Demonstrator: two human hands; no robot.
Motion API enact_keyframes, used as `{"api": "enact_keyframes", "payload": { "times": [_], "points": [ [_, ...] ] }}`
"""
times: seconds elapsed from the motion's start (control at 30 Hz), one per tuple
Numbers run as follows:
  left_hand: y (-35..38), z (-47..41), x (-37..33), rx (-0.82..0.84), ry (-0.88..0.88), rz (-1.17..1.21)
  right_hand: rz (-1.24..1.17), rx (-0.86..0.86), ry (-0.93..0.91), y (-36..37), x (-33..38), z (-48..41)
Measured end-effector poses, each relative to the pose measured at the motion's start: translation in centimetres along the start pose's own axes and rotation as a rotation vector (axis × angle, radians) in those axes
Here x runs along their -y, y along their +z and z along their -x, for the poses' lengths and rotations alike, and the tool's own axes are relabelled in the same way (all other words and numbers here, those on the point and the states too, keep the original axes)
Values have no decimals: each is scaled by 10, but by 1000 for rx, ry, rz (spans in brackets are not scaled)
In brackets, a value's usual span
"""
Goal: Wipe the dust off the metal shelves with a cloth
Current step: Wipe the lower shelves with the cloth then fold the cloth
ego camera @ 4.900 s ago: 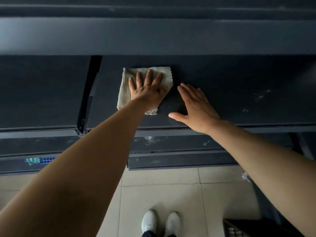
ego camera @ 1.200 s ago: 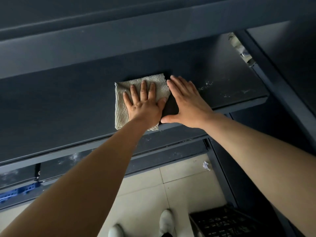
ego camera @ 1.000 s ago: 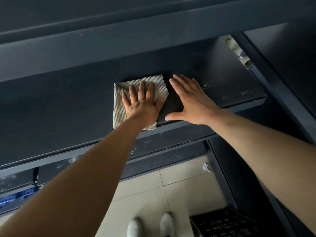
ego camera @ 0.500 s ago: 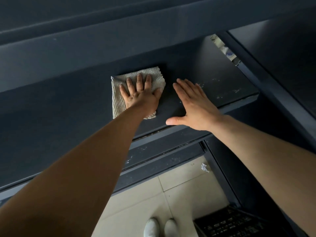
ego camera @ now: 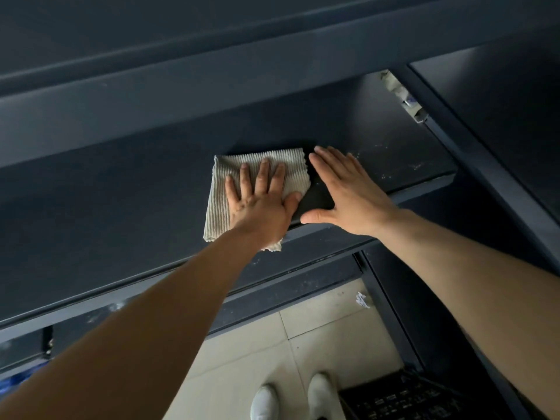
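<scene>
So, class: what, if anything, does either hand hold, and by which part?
Nothing is gripped. The left hand presses flat on the cloth; the right hand lies open on the shelf.

The place looks like a storeroom or warehouse: tiers of dark, dusty metal shelving (ego camera: 121, 213) on an upright steel post (ego camera: 497, 183) stand over a pale tiled floor (ego camera: 318, 334), with a black plastic crate (ego camera: 403, 401) below the shelving.

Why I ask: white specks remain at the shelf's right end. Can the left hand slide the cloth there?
Probably not yet: the right hand lies flat beside the cloth, between it and the specks.
</scene>
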State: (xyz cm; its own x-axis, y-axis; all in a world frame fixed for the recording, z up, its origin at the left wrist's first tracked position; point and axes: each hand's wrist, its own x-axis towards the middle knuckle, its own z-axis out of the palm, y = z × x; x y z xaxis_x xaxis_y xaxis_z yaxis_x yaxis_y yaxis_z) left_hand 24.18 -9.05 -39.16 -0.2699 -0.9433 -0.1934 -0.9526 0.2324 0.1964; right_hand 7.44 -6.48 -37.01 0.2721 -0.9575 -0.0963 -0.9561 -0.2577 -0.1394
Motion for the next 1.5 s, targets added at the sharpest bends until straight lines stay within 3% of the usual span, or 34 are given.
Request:
{"api": "enact_keyframes", "payload": {
  "times": [0.27, 0.57, 0.87, 1.0, 1.13, 1.5],
  "points": [
    [1, -32, -53, -4, -74, 11, 5, 1, 50, -9, -53, 11],
    [2, -67, -123, 39, 6, 3, -10, -62, 139, -14, -106, 38],
    [4, -46, -101, 15, 90, -5, -37, -59, 133, -18, -103, 31],
    [2, -44, -85, -6, -8, -5, -50, -64, 123, -18, -101, 23],
    [1, -66, -108, 11, -78, 15, -71, -80, 133, -20, -109, 25],
    [2, -108, -173, 69, 86, 22, -116, -135, 221, -16, -151, 50]
  ]
}}
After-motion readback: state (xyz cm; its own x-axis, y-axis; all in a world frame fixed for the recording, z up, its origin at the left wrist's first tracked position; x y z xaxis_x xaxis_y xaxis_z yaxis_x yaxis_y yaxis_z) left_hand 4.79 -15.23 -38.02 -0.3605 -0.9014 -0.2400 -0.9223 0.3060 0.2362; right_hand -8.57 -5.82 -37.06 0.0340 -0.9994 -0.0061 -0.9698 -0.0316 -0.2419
